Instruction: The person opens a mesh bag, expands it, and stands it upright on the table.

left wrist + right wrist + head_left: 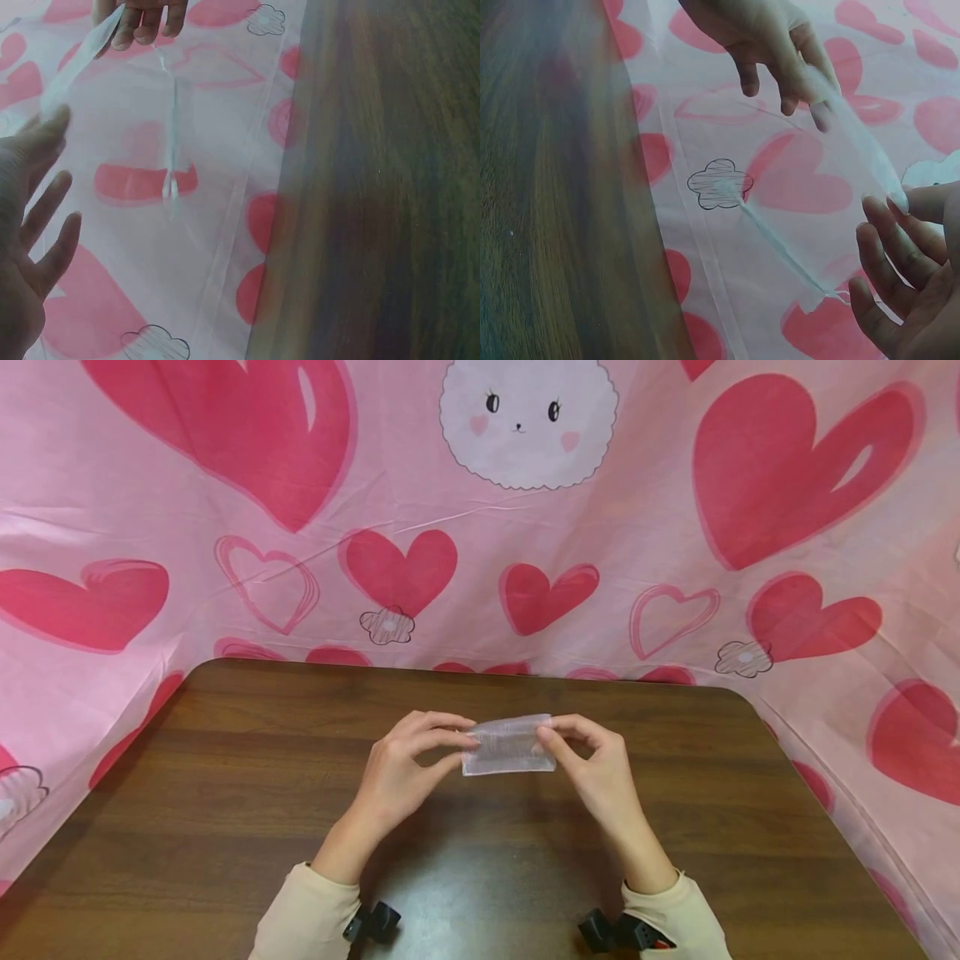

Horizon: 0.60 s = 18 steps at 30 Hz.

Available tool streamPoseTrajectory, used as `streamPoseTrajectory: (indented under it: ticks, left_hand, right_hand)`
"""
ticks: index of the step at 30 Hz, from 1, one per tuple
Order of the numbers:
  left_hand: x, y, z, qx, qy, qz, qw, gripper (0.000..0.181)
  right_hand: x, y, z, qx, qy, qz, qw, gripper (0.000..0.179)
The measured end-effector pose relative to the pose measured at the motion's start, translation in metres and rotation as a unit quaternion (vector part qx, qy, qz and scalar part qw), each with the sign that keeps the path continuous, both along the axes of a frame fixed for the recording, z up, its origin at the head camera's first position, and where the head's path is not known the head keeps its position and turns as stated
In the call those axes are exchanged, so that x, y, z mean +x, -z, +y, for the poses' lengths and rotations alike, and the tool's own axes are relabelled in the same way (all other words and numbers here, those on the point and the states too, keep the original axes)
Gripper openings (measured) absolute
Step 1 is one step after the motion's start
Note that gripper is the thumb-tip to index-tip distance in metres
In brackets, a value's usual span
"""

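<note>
A small translucent rectangle (pixel 508 748), finely ribbed like thin film or mesh, is held above the table between both hands. My left hand (pixel 401 768) pinches its left edge between fingers and thumb. The right edge is gripped by my right hand (pixel 600 768), thumb in front. In the left wrist view the sheet (pixel 79 60) appears nearly edge-on, a narrow whitish strip. The right wrist view shows the same strip (pixel 866 142) slanting between the hands. A pale line (pixel 172 127) also shows there; I cannot tell whether it belongs to the sheet.
A dark brown wooden table (pixel 225 793) with rounded far corners lies under the hands. Pink cloth (pixel 480 543) printed with hearts hangs behind and along the sides. Black devices (pixel 375 922) sit at both wrists, by the beige sleeves (pixel 307 914).
</note>
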State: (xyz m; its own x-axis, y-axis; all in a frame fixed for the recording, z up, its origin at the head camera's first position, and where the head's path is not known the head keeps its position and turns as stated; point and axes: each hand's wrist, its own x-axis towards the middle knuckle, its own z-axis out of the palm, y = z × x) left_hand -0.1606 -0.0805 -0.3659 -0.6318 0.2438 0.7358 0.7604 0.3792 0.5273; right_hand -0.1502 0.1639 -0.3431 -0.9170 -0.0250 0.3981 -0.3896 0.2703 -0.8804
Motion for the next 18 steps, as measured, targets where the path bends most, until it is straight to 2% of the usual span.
streamPoseTrajectory:
  ticks: [4,7,13,18]
  left_hand:
    - [0.0001,-0.0008,0.0001,0.025,-0.006,0.016,0.9995,0.022]
    - [0.0012,-0.0022,-0.0010,0.044,-0.030,0.011,0.9985,0.019]
    - [0.0024,-0.0034,-0.0024,0.058,-0.095,-0.025,0.9935,0.016]
    - [0.0031,-0.0034,-0.0022,0.053,-0.114,-0.055,0.9905,0.015]
  right_hand:
    - [-0.0006,0.0008,0.0004,0.016,0.002,0.000,0.9999,0.009]
    - [-0.0012,0.0011,0.0012,0.026,0.003,0.003,0.9997,0.010]
    - [-0.0011,-0.0006,0.0049,0.000,-0.012,0.023,0.9997,0.008]
    - [0.0013,-0.0024,0.0063,-0.005,-0.027,0.052,0.9983,0.009]
